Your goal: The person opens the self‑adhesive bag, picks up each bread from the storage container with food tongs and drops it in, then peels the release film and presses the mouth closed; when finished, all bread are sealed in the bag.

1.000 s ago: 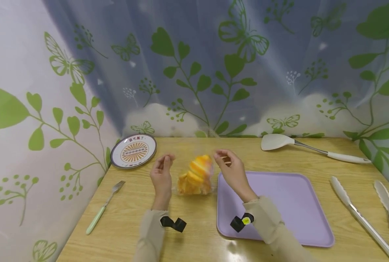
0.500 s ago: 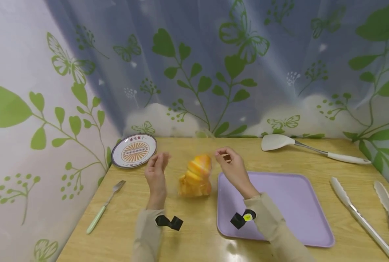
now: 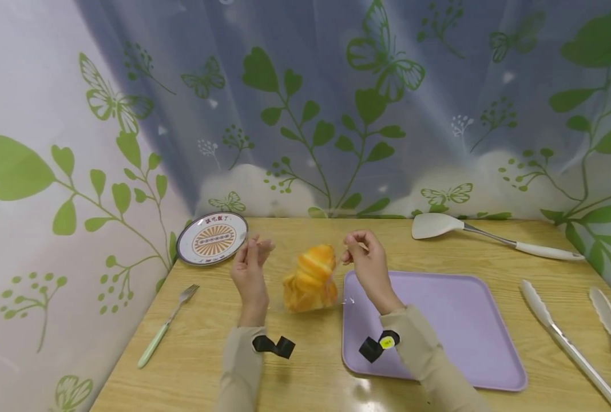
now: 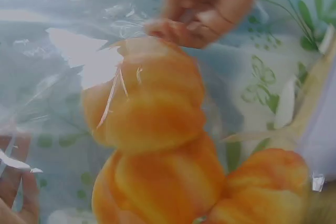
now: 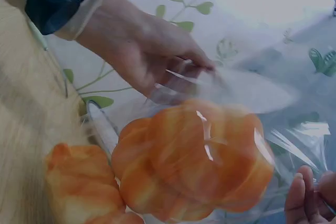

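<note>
A clear plastic bag [image 5: 296, 150] holds several orange-yellow croissant-like breads [image 3: 312, 279] between my two hands, above the wooden table. My left hand [image 3: 251, 280] pinches the bag's left edge between thumb and fingers. On the other side, my right hand [image 3: 371, 269] pinches the right edge, fingers curled. From the left wrist, the breads [image 4: 147, 98] show through shiny film, the right hand [image 4: 210, 3] gripping the film above them. In the right wrist view the left hand [image 5: 147, 45] holds crumpled film. The bag's mouth is hard to make out.
A purple tray [image 3: 439, 326] lies right of the bag. Behind it is a white spatula [image 3: 436, 225], and metal tongs [image 3: 568, 343] lie at far right. To the left are a patterned plate [image 3: 211, 238] and a green-handled fork [image 3: 166, 326]. A printed curtain [image 3: 305, 114] hangs behind the table.
Both hands keep their pinch on the bag. The left hand went slightly left, then back right. The right fingertips and the breads have shifted a little to the right.
</note>
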The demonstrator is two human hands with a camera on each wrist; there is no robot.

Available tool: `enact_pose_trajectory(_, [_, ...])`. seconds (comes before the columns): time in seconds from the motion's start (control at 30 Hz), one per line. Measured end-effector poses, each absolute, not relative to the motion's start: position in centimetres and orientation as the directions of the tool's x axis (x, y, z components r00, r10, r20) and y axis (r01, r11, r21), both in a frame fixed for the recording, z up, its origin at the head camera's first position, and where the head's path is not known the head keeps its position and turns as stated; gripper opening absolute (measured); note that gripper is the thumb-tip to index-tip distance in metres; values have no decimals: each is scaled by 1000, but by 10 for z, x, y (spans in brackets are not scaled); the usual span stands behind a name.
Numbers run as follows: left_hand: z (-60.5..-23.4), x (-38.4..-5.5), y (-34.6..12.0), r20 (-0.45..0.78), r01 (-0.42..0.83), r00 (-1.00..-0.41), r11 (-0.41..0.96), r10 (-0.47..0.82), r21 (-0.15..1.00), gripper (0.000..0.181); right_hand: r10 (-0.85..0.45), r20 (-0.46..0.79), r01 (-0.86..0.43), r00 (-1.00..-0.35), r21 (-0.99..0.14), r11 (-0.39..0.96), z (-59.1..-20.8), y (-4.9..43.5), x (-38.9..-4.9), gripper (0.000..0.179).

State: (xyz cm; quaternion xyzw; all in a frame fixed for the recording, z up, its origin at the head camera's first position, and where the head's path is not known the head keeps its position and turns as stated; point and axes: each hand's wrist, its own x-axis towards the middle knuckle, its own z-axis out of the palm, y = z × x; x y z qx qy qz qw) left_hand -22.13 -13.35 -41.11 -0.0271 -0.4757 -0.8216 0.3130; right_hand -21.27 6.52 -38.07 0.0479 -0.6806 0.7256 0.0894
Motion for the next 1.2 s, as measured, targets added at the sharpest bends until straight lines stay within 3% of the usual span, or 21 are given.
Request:
enact_pose_trajectory(0.17, [-408,-223,-135,248,481,-833,-425,-495,766,24,65,130,-137,-989,-984,-112,-381,70,-216,9])
enact_pose_trajectory(0.3, [-407,-223,-133,221,424,-857,-392,-465,816,23,13,115,-115,-993,-993,17,-380,71,-216,23])
enact_pose_trajectory(0.43, [-404,-224,-135,277,461,-844,-356,-459,813,22,25,164,-160,-986,-981,108,-377,72,-216,33])
enact_pose_trajectory(0.67, [-397,-223,-137,257,502,-812,-403,-524,765,30,167,108,-122,-980,-990,-74,-376,72,-212,29])
enact_pose_trajectory(0.8, [-400,-221,-135,213,460,-826,-405,-522,790,31,163,86,-91,-983,-995,-26,-381,69,-209,30])
enact_pose_trajectory(1.07, [-399,-220,-138,275,499,-827,-412,-491,763,23,197,215,-209,-957,-977,51,-382,67,-210,35])
enact_pose_trajectory(1.2, [-401,-220,-139,265,486,-842,-446,-471,752,24,186,206,-187,-961,-976,116,-384,68,-213,33])
